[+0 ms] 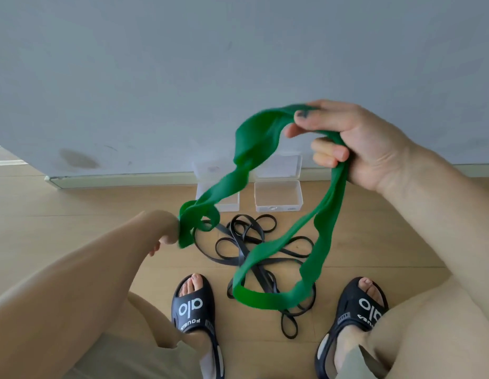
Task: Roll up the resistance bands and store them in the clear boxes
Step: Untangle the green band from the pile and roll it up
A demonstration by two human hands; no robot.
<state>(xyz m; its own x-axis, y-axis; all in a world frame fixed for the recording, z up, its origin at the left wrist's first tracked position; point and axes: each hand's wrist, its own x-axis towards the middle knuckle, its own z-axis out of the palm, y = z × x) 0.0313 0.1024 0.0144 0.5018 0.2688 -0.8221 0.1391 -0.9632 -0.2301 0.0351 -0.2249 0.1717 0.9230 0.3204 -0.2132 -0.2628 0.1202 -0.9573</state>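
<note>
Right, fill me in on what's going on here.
A person holds a green resistance band up off the floor, the right hand gripping its upper end and the left hand gripping the lower end. It hangs loose, not yet rolled. A tangle of black bands lies on the wooden floor between the feet. Two clear boxes sit open by the wall.

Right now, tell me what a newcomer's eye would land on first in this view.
The wide bright green rubber resistance band stands out first, held up mid-frame in a twisted loop between both hands: the right hand grips its upper end, the left hand its lower left end. Beneath it, thin black rubber bands lie tangled on the light wooden floor between two black slides. Behind, two open clear plastic boxes sit by the wall.
</note>
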